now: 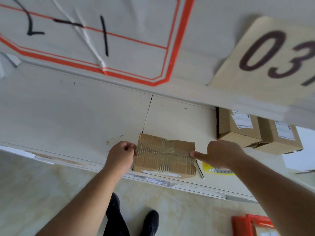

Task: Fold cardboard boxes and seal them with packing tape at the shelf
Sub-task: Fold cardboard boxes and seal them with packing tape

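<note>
White metal shelf [68, 116] at chest level, big red-bordered label [95, 40] and a tan card marked "03" [265, 58] hanging above, pale tiled floor [42, 181] below. Small battered cardboard box [164, 155] sitting close to the shelf's front edge, corrugation torn bare across its top, brown packing tape [175, 147] wrinkled over the seam. Left hand [120, 156] curled against the box's left end, fingers tucked out of sight, so no telling whether gripping or only bracing. Right hand [219, 154] loosely curled, thumb pressing the right end at the tape's edge. Slim metal tool [199, 169] and a yellow tape roll [218, 169] just right of the box, partly hidden under the right hand; two labelled parcels [255, 132] further right. Likely risks: squeezing from both ends buckling the already crushed board; wrinkled tape lifting off torn fibres, leaving the seam unsealed; one uneven push sliding the box off the front edge.
</note>
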`<state>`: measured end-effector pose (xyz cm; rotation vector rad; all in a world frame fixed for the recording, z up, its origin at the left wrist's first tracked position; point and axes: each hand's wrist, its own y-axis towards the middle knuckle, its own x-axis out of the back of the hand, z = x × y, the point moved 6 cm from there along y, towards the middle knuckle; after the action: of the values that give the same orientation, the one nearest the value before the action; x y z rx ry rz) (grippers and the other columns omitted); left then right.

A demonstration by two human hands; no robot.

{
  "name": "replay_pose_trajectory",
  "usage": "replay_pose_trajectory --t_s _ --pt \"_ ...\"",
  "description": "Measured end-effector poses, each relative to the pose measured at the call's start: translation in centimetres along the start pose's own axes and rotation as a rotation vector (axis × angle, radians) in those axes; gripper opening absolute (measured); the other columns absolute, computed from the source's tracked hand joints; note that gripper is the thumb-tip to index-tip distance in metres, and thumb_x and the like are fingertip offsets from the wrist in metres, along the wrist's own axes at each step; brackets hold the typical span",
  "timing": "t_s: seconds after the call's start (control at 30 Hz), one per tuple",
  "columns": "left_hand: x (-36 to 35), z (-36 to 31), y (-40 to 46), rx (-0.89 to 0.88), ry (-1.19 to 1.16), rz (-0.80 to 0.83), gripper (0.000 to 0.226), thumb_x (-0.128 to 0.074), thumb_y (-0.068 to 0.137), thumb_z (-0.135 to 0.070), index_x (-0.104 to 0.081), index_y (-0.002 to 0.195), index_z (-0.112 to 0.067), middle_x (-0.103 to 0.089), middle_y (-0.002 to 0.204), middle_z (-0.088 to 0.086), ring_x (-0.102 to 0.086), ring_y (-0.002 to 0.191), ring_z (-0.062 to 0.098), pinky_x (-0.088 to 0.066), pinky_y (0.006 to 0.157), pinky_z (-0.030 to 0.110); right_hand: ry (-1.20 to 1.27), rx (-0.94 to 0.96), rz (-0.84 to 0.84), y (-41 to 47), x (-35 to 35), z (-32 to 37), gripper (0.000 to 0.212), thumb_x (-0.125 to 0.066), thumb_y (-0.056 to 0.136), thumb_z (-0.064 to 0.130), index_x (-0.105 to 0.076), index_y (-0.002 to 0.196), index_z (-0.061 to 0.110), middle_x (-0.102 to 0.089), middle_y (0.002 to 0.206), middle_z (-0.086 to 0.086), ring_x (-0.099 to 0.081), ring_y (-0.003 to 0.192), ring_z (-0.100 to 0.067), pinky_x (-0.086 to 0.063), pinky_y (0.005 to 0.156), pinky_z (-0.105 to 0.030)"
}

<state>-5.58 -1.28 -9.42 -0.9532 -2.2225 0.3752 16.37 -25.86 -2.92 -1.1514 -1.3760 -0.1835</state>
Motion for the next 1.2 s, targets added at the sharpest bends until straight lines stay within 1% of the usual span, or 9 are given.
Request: replay_pose_trajectory --t_s 0.2,0.33,0.43,0.53,0.6,0.67,0.73,1.03,1.2 --pt "-0.7 -0.5 0.0 -0.045 0.095 -0.002 0.021 -0.046 0.107 -0.023 -0.062 0.094 -0.019 -0.067 0.082 0.004 -0.06 0.065 0.018 -0.041 0.052 0.027 -0.041 -0.002 -0.001 -0.2 0.2 0.2 0.09 -0.022 0.084 0.095 -0.062 0.064 0.018 -0.066 0.069 0.003 -0.063 0.067 -0.015 -0.049 0.069 -0.031" --pt "-1.0 1.6 0.7 0.027 0.041 -0.009 0.017 -0.061 0.101 -0.025 -0.058 0.116 -0.017 -0.064 0.11 0.0 -0.061 0.083 0.012 -0.044 0.06 0.026 -0.039 -0.011 0.008 -0.2 0.1 0.1 0.088 -0.022 0.085 0.094 -0.06 0.062 0.018 -0.066 0.069 0.003 -0.062 0.067 -0.015 -0.051 0.071 -0.031" --pt "0.3 3.2 0.2 0.008 0.069 -0.15 0.019 -0.062 0.098 -0.012 -0.063 0.117 -0.012 -0.067 0.117 0.007 -0.065 0.1 0.027 -0.047 0.08 0.032 -0.037 -0.014 0.009 -0.3 0.0 0.0 0.086 -0.022 0.085 0.094 -0.058 0.063 0.018 -0.065 0.07 0.003 -0.061 0.067 -0.015 -0.052 0.072 -0.031" --pt "2.6 -1.2 -2.8 -0.448 0.056 -0.457 0.025 -0.054 0.099 -0.011 -0.061 0.123 -0.008 -0.058 0.125 0.005 -0.061 0.117 0.035 -0.05 0.098 0.042 -0.024 -0.005 0.006 -0.4 0.1 0.0 0.084 -0.023 0.085 0.094 -0.056 0.064 0.019 -0.063 0.07 0.004 -0.06 0.067 -0.014 -0.051 0.071 -0.031" --pt "-0.4 -5.7 -5.0 -0.805 0.253 -0.216 0.055 -0.053 0.102 -0.043 -0.045 0.149 -0.015 -0.041 0.155 -0.002 -0.038 0.147 0.027 -0.034 0.12 0.043 -0.019 0.001 -0.003 -0.4 0.1 0.1 0.084 -0.023 0.085 0.094 -0.056 0.065 0.019 -0.062 0.07 0.004 -0.059 0.067 -0.014 -0.05 0.07 -0.031" --pt "-5.1 -7.1 -5.7 -0.879 0.643 0.125 0.104 -0.04 0.092 -0.081 -0.004 0.165 -0.017 0.007 0.173 -0.001 0.01 0.159 0.016 -0.002 0.129 0.04 -0.014 -0.003 -0.003 -0.4 0.1 0.1 0.084 -0.023 0.085 0.094 -0.056 0.064 0.019 -0.062 0.07 0.003 -0.06 0.067 -0.015 -0.05 0.069 -0.031" --pt "-7.5 -6.6 -4.8 -0.867 0.951 0.239 0.126 -0.028 0.079 -0.098 0.023 0.161 -0.016 0.032 0.167 0.001 0.034 0.152 0.017 0.011 0.128 0.047 0.001 -0.01 -0.001 -0.3 -0.2 0.1 0.085 -0.024 0.085 0.094 -0.056 0.063 0.018 -0.063 0.068 0.003 -0.061 0.066 -0.015 -0.049 0.068 -0.03" --pt "-8.5 -5.4 -3.5 -0.878 1.117 0.226 0.122 -0.02 0.081 -0.096 0.027 0.158 -0.014 0.032 0.167 0.006 0.032 0.153 0.022 0.013 0.126 0.052 0.338 0.004 0.068 1.2 -4.8 -1.8 0.093 -0.024 0.075 0.099 -0.062 0.071 0.015 -0.064 0.074 0.0 -0.06 0.074 -0.016 -0.046 0.068 -0.034" --pt "-8.5 -5.5 -3.6 -0.869 1.085 0.233 0.123 -0.019 0.079 -0.097 0.023 0.16 -0.014 0.026 0.169 0.005 0.027 0.155 0.023 0.014 0.126 0.052 0.622 0.002 0.105 1.3 -7.0 -3.1 0.072 -0.047 0.08 0.091 -0.073 0.089 0.025 -0.069 0.092 0.008 -0.064 0.089 -0.01 -0.054 0.085 -0.035"
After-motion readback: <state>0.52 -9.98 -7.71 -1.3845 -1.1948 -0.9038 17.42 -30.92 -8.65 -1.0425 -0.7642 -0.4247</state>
